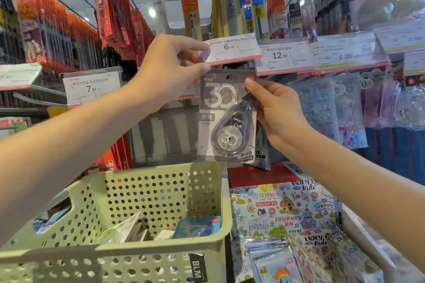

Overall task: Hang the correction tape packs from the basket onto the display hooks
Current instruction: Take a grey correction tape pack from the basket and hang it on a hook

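A grey correction tape pack marked "30" hangs upright in the middle of the view, just under the 6.00 price label. My right hand grips the pack along its right edge. My left hand pinches the left end of the price label between thumb and fingers, tilting it up above the pack's hang hole. The hook itself is hidden behind the label. Below stands the green perforated basket with several more packs lying in its bottom.
Price labels 12.90 and 7.90 flank the spot. Red packs hang at the left, blue and purple cartoon packs at the right. A patterned stationery display lies beside the basket at the lower right.
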Demonstrator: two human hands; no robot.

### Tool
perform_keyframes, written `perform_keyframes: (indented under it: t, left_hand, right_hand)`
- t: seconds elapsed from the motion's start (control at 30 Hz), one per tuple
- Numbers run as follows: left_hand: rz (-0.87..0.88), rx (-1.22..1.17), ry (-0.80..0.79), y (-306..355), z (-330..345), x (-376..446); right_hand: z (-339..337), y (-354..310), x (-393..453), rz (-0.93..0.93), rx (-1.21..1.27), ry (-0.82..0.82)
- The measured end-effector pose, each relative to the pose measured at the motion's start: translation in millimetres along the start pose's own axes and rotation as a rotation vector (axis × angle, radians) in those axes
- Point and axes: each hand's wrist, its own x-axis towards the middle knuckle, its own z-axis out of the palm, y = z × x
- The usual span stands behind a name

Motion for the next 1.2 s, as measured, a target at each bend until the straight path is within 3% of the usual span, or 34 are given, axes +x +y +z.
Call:
perform_keyframes:
  t: [0.2, 0.53, 0.83, 1.2]
  left_hand:
    - [-0.171, -0.234, -0.017, 4.1, -1.0, 4.3]
    - [-0.207, -0.233, -0.031, 7.0, -2.7, 3.4]
    - [-0.322, -0.365, -0.026, 8.4, -2.3, 4.6]
    - [-0.341, -0.417, 0.025, 9.4, 4.2, -1.8]
  right_hand:
    - [5.0, -0.4, 13.6, -0.017, 0.069, -0.030]
    - [1.5, 2.4, 26.9, 0.034, 0.090, -0.026]
    - [-2.0, 14.4, 32.3, 0.090, -0.142, 0.002]
    - [1.5, 19.7, 39.2, 0.096, -0.280, 0.004]
